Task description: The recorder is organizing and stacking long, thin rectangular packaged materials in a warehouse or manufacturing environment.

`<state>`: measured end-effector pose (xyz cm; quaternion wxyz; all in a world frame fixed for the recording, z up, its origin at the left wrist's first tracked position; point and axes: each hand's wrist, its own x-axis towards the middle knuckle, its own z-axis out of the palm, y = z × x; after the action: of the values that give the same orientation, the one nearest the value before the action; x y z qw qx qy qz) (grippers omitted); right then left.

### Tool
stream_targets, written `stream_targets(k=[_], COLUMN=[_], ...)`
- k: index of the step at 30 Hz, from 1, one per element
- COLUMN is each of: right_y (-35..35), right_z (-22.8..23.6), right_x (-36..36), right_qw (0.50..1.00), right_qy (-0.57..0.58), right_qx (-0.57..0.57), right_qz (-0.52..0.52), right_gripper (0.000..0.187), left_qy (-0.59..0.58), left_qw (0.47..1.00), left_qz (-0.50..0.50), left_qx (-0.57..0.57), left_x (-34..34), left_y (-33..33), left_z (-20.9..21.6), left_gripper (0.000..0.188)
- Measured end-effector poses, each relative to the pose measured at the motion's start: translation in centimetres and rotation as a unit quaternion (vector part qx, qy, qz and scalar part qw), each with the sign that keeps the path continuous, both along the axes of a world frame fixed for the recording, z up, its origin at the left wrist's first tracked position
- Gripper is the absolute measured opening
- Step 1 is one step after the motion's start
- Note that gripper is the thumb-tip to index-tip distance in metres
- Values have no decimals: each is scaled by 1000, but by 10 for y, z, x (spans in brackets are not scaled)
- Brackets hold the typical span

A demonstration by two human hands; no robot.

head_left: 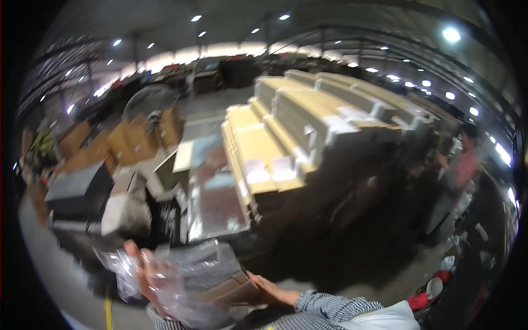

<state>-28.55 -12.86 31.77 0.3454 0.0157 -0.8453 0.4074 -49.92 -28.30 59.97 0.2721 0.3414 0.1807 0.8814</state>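
Note:
Low in the head view, a brown cardboard box (234,287) is held in front of my body, partly inside a crinkled clear plastic bag (203,261). My left hand (147,272) grips the bag at the left, its thumb raised and its other fingers seen blurrily through the film. Against the box's right end lies my right hand (271,287), fingers extended along the cardboard and supporting it. Loose film hangs around my left wrist. The underside of the box is hidden.
Long flat cartons (264,143) are stacked high ahead. A plastic-wrapped dark panel (214,192) lies left of them. Dark and pale boxes (80,190) stand at the left, with brown cartons (129,143) behind. A person in a red top (465,165) stands at the right.

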Motion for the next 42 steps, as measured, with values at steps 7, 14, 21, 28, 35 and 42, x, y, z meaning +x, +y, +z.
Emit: stream_targets(k=[7, 14, 21, 28, 35, 42], right_y=[-24, 126, 401, 254, 313, 214], right_z=[21, 91, 88, -72, -68, 117], right_x=[-71, -209, -431, -459, -473, -388], right_qw=[913, 878, 892, 769, 787, 926], right_qy=[-183, 69, -49, -560, -524, -100], right_qx=[-364, -460, -301, -16, -56, 142], right_qz=[-16, -116, -335, -309, -321, -336], right_gripper=[65, 44, 95, 119, 94, 70], left_qy=[9, -62, 104, -95, -52, 58], left_qw=[992, 752, 608, 689, 752, 877], left_qz=[127, 596, 639, 366, 218, 176], left_qx=[-25, -274, -459, -619, -619, -444], left_x=[-70, -184, -184, -176, -177, -169], left_y=[-23, -197, -213, -153, -40, -63], left_z=[8, -157, -192, -216, -161, -218], left_gripper=[43, 46, 44, 48, 43, 60])
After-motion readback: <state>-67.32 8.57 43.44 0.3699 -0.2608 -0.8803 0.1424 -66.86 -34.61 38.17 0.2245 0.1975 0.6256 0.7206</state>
